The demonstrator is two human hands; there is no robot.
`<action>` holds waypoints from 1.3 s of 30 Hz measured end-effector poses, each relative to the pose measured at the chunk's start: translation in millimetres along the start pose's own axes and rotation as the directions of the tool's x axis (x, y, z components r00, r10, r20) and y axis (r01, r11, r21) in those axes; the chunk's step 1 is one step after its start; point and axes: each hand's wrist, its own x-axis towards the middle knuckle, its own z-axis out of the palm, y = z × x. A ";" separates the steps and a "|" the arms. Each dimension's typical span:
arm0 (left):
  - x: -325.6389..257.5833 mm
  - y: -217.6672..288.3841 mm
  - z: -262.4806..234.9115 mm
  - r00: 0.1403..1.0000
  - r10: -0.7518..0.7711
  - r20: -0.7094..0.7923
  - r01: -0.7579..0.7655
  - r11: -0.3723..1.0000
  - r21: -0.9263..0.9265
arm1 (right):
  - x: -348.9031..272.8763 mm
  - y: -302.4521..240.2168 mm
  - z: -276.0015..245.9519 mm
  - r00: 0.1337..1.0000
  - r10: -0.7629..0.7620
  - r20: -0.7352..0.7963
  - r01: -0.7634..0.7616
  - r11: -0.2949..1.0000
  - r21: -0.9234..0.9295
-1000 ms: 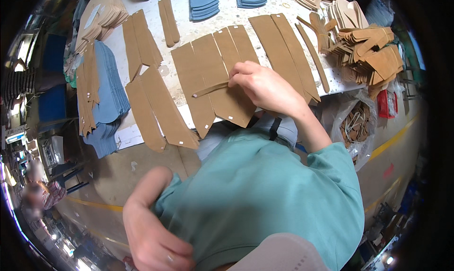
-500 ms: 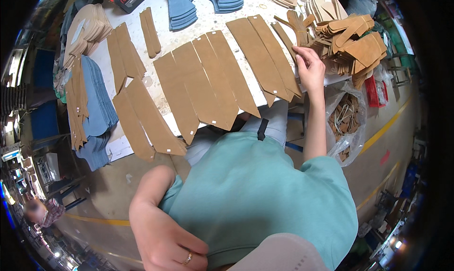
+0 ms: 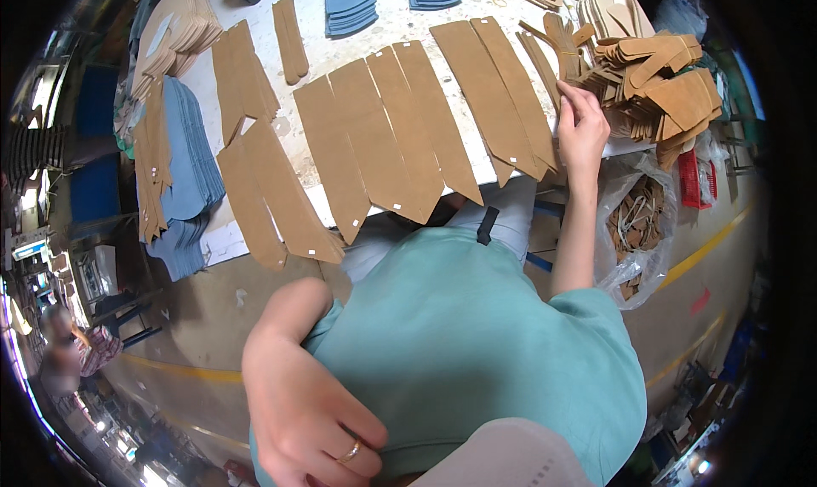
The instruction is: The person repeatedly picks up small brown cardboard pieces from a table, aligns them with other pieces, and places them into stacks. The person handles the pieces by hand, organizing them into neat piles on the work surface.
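My right hand rests at the right of the table, its fingers loosely bent and apart, fingertips against a narrow brown leather strip. My left hand, with a ring on one finger, is raised in front of my green shirt; its fingers are curled in and their tips hidden. On the table lie brown leather pieces with pointed ends: a joined-looking middle group, a pair beside my right hand, and more at the left. Small white marks show on many pieces.
Stacked brown pieces stand at the right, blue stacks at the left and at the far edge. Pale stacks lie far left. A clear bag of scraps and a red basket are right of the table.
The view has shifted, so the table and its pieces sit slightly higher and further right. My right hand stays by the strip, and my left hand stays raised and curled.
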 end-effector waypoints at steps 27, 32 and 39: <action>-132.3 -76.2 -4.4 -0.252 0.098 -0.963 0.949 0.220 -0.226 | -24.9 -118.0 46.8 0.885 -0.001 0.465 -0.163 0.936 0.312; -137.2 -68.8 -15.4 -0.395 -0.040 -0.918 0.903 0.166 -0.396 | -34.6 -114.6 32.9 0.823 -0.031 0.568 -0.052 0.990 0.129; -137.3 -84.0 -7.9 -0.032 0.145 -0.989 0.909 -0.407 -0.089 | -35.9 -107.3 41.0 0.746 0.086 0.661 -0.432 0.818 0.380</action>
